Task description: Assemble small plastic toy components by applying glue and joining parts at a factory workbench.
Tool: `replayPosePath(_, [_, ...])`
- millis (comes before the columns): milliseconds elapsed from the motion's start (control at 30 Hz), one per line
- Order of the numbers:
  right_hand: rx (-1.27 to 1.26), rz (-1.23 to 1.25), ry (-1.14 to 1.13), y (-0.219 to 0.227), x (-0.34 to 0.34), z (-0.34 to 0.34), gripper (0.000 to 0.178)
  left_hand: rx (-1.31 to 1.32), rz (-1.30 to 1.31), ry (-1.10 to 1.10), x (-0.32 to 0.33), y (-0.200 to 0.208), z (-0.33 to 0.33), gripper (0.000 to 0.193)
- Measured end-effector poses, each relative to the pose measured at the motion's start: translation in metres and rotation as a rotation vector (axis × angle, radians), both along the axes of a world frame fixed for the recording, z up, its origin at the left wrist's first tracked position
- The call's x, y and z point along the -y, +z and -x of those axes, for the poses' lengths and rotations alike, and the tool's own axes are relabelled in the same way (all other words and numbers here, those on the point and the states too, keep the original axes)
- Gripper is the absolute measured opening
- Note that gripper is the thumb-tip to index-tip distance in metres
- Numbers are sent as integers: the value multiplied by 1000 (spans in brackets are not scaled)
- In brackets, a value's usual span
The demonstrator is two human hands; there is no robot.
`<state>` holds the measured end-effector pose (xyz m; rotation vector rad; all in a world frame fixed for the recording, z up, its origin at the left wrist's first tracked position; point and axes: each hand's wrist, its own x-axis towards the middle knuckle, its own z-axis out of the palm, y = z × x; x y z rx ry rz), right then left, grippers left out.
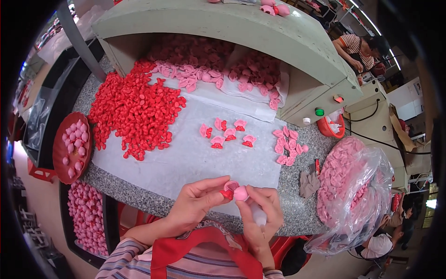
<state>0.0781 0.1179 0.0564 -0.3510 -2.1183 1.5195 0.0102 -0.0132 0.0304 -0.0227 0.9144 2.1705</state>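
Near the front of the white sheet, my left hand [197, 200] pinches a small pink plastic piece [231, 185] with a red bow-shaped part [226, 194] on it. My right hand [267, 207] holds a round pink plastic piece [241, 193] up against it, the two seeming to touch. A small whitish translucent bottle [259, 215] with a thin tip pointing down is also tucked in that hand. Farther off on the white paper sheet [195, 160] lie several pink pieces with red bow parts [230, 134]. Loose pink shell pieces [287, 146] form a cluster to their right.
A heap of red parts [134, 111] covers the sheet's left. Behind stands a grey metal housing [223, 23] with pink pieces inside. A red bowl [58, 151] and a black crate [107, 218] are at left, a plastic bag of pink pieces [344, 186] at right. Other people sit farther off.
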Motion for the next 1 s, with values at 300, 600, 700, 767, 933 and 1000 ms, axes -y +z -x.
replayPosePath(300, [2, 67, 29, -5, 8, 1, 33, -330, 79, -36, 7, 2, 1, 36])
replayPosePath(600, [-19, 69, 34, -4, 7, -3, 32, -372, 100, -34, 8, 5, -1, 37])
replayPosePath(700, [-27, 4, 33, -4, 6, -2, 31, -410, 88, -14, 7, 1, -2, 37])
replayPosePath(767, [-82, -46, 41, -7, 4, -3, 30, -413, 115, -41, 8, 3, -2, 37])
replayPosePath(933, [-122, -123, 42, -9, 1, -3, 31, -431, 192, -79, 10, 4, -2, 36])
replayPosePath(1000, [-135, -158, 45, -8, 1, -4, 31, -669, 209, -40, 9, 4, -1, 35])
